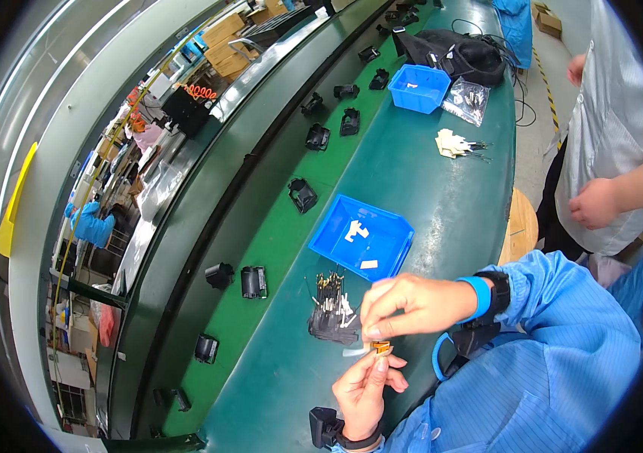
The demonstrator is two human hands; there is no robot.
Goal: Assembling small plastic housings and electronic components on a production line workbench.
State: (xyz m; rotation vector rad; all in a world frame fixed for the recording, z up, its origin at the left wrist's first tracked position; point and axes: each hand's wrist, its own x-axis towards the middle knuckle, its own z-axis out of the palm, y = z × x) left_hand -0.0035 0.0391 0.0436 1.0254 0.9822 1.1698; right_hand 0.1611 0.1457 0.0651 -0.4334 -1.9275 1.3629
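Near the edge of the green table, my two hands meet over a small amber-gold piece [380,347]. From below, my left hand [363,392] pinches it between thumb and fingers. Just above, my right hand [416,303], with a blue strap and a black band at its wrist, has its thumb and fingertips closed at the top of the piece. A pale, translucent strip [353,352] juts out beside the right fingertips; which hand holds it, I cannot tell. Close by lies a bundle of thin black leads with white and brass ends [329,302].
A blue bin [401,235] with white pieces stands beyond my right hand. Black housings [253,282] dot the green belt [216,377] at left. Farther off are cream-tagged leads [453,143], another blue bin [419,100], a clear bag [466,101] and a black bag [469,59]. Another person's hand [595,204] hangs at right.
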